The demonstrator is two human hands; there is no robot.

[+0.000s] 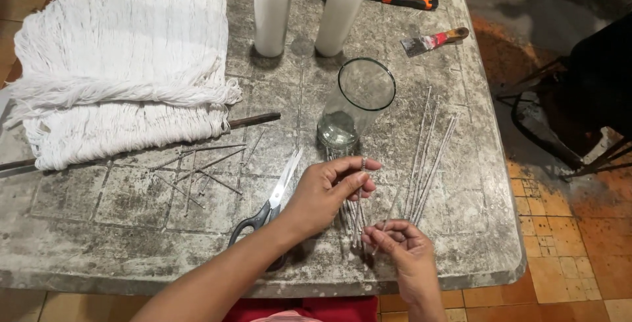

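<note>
Left hand (327,192) sits just in front of the empty glass (355,101), fingers closed around a bundle of thin waxed wicks (353,213) standing up off the grey table (118,216). Right hand (403,241), nearer the table's edge than the glass, pinches the bundle's lower ends between fingertips. Scissors (271,202) lie left of the glass; more wicks (426,157) lie right of it.
</note>
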